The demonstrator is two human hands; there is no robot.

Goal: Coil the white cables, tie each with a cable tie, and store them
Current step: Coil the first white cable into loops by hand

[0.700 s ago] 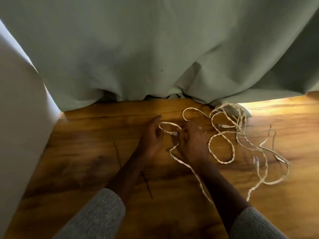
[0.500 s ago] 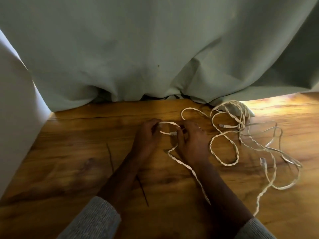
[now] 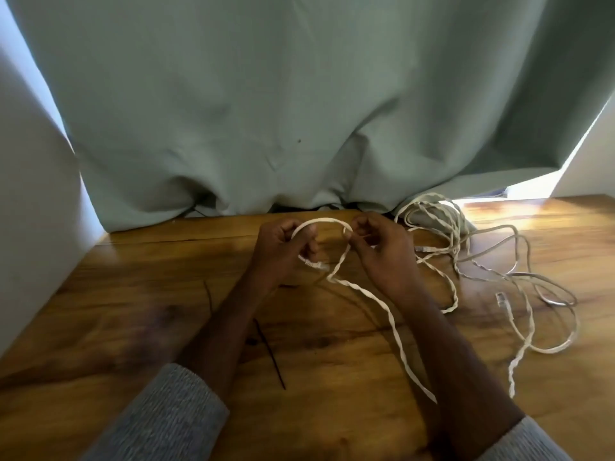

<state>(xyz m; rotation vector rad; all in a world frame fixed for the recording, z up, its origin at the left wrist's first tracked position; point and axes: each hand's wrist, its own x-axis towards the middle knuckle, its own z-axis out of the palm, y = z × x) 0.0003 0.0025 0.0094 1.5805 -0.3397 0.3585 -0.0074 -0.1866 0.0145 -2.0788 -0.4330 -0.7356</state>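
- Gripping the plug end of the white cable (image 3: 382, 302) in the left hand (image 3: 283, 251), fingers curled round it, plug hanging just below the fist.
- Pinching the same cable in the right hand (image 3: 382, 251), arching 1 small loop between both hands, above the wooden table (image 3: 133, 294).
- Trailing toward the near edge, twisted along its length.
- Risking kinks in later loops from that twist.
- Risking snags on the tangled cables (image 3: 482, 261) at the right.
- Lying near the left forearm: 2 black cable ties (image 3: 269, 354).

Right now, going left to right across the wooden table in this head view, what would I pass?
Thin black cable tie → second black cable tie → left hand → right hand → loose white cable tangle.
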